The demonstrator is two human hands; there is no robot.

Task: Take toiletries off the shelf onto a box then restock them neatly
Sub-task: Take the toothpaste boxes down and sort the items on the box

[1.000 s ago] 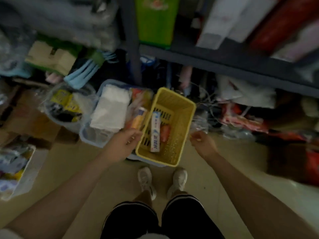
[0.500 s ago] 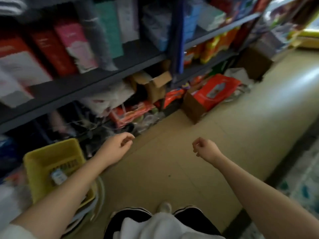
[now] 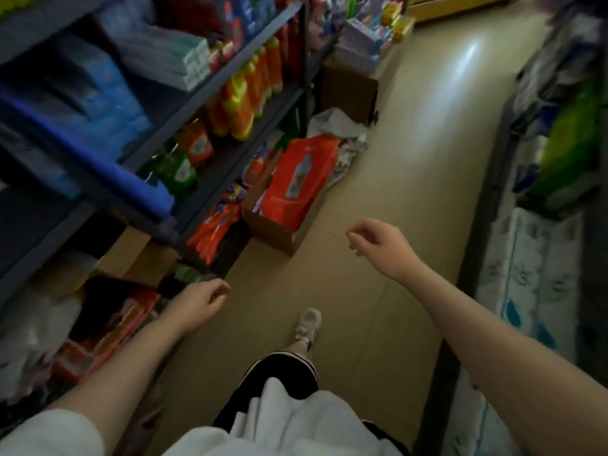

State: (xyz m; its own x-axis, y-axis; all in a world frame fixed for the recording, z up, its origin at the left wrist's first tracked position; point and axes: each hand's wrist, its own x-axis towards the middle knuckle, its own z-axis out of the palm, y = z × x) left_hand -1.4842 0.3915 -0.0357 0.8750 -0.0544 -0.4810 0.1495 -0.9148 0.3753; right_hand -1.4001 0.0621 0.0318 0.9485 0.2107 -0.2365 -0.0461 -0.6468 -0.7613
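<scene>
Both of my hands hang in front of me with nothing in them. My left hand (image 3: pixel 200 302) hovers low beside the bottom of the grey metal shelf (image 3: pixel 210 93), fingers loosely curled. My right hand (image 3: pixel 378 243) is out over the tan floor (image 3: pixel 411 192), fingers loosely curled too. The shelf on my left carries orange and yellow bottles (image 3: pixel 245 93) and blue and white packs (image 3: pixel 98 90). A cardboard box (image 3: pixel 279 228) with a red refill pack (image 3: pixel 301 177) on top stands on the floor by the shelf. The yellow basket is out of view.
Red packets (image 3: pixel 214 228) and crumpled white paper (image 3: pixel 339 126) lie at the shelf's foot. Another brown carton (image 3: pixel 348 90) stands farther down the aisle. Stacked tissue packs (image 3: pixel 533 268) line the right side. My white shoe (image 3: pixel 307 324) steps along the aisle floor.
The view has swung right, away from the yellow basket and down the aisle. My left hand let go of the basket's contents and both arms now swing empty as I walk.
</scene>
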